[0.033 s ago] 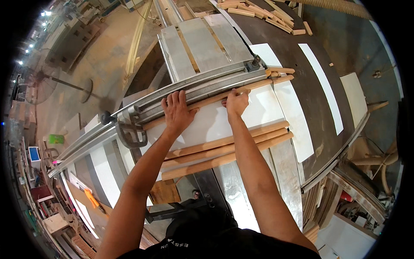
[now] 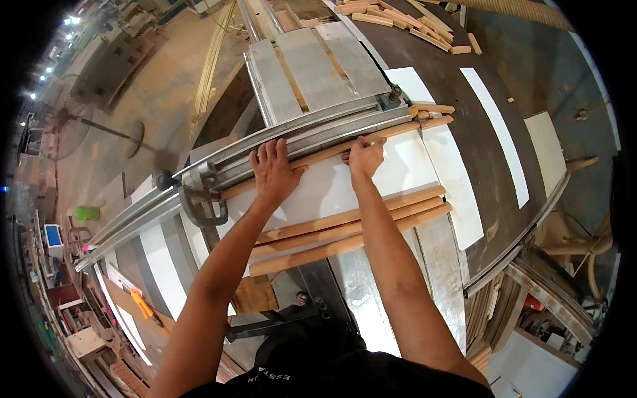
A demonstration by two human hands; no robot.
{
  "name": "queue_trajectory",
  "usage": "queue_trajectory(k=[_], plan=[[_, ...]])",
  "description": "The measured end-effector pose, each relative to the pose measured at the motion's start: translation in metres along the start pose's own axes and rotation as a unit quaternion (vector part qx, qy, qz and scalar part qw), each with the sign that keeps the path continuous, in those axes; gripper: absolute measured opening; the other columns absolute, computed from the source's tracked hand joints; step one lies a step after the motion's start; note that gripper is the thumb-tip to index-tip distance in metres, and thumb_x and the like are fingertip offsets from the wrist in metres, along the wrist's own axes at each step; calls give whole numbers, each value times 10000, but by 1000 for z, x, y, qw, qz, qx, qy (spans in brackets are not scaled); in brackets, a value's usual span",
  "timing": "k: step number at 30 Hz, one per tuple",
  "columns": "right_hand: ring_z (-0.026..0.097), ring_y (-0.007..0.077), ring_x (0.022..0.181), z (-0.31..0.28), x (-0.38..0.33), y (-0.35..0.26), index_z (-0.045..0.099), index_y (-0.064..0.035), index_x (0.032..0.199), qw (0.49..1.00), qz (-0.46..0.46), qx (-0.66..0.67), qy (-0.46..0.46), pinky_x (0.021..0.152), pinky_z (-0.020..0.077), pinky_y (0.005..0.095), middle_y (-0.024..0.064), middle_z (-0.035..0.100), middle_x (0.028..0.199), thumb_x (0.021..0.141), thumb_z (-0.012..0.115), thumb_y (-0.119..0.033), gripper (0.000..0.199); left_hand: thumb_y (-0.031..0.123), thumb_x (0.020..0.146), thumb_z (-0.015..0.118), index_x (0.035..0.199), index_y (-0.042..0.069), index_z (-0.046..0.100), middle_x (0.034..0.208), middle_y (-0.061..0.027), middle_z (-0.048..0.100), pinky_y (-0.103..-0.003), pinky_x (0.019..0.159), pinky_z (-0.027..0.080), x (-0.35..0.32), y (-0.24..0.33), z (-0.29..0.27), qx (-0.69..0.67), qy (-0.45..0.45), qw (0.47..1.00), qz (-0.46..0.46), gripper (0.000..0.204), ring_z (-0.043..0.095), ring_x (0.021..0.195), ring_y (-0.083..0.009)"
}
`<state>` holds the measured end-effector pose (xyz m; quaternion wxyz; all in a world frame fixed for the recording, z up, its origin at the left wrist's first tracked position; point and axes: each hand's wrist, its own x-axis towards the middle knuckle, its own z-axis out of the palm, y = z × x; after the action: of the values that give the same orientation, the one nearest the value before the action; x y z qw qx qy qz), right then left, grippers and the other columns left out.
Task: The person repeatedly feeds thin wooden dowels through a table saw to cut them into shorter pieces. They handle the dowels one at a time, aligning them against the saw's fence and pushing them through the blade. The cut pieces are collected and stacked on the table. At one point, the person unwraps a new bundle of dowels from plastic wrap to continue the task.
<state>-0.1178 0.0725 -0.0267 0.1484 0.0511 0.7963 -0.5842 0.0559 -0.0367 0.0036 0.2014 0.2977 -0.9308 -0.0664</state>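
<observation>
A long wooden strip [image 2: 325, 154] lies along the near side of a metal fence [image 2: 332, 132] on the saw table. My left hand [image 2: 275, 171] has its fingers hooked over the fence and strip, with the thumb pressed on the near side. Further right, my right hand [image 2: 365, 158] is closed round the same strip, its fingers curled and partly hidden. Under both hands is a white board [image 2: 405, 162]. Nearer to me, several loose wooden strips [image 2: 345, 233] rest side by side. The strip's right end reaches short wood pieces [image 2: 431, 108] by the fence's end.
A metal clamp handle [image 2: 202, 199] juts out at the fence's left. The slotted sliding table [image 2: 312, 69] lies beyond the fence. Cut wood pieces [image 2: 415, 30] are piled on the dark tabletop [image 2: 491, 132], near a white strip [image 2: 494, 136]. A floor fan [image 2: 63, 119] stands far left.
</observation>
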Motion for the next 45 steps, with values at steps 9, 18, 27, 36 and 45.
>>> queue_trajectory(k=[9,18,27,36,45], plan=[[687,265,510,5,1,-6,405,116,1227,1000,21,-6,-20,412,557,342,216,690,769,979,581,-105,376,271,604,944,1220,59,547,1153,-137,568,-468,1041,343,6,11,2,-13,16,997,-74,763,519,1143,-337],[682,267,504,1,-3,-1,397,91,1239,999,28,11,-38,419,571,342,222,692,801,996,572,-119,365,259,590,950,1216,51,564,1142,-132,571,-445,1033,350,0,12,-3,-22,12,996,-90,765,524,1138,-327],[683,265,507,-12,-7,-8,376,98,1249,999,28,-9,-29,406,571,349,230,693,827,982,584,-108,396,268,635,929,1252,52,535,1185,-136,555,-467,1047,337,-7,16,-19,-34,0,998,-61,763,511,1160,-327],[683,279,511,-25,-41,21,382,85,1186,997,-4,-67,29,420,567,375,247,680,778,941,617,-145,410,442,753,848,1486,17,402,1464,-202,455,-549,1208,214,-67,-6,-36,-53,-36,998,11,957,379,1402,-396],[718,333,801,-189,-174,41,656,43,1020,975,-112,-181,61,752,563,432,220,715,853,852,707,-223,318,558,725,818,1504,98,425,1517,-181,407,-589,1163,251,-182,37,-96,-152,-248,953,78,987,376,1412,-396]])
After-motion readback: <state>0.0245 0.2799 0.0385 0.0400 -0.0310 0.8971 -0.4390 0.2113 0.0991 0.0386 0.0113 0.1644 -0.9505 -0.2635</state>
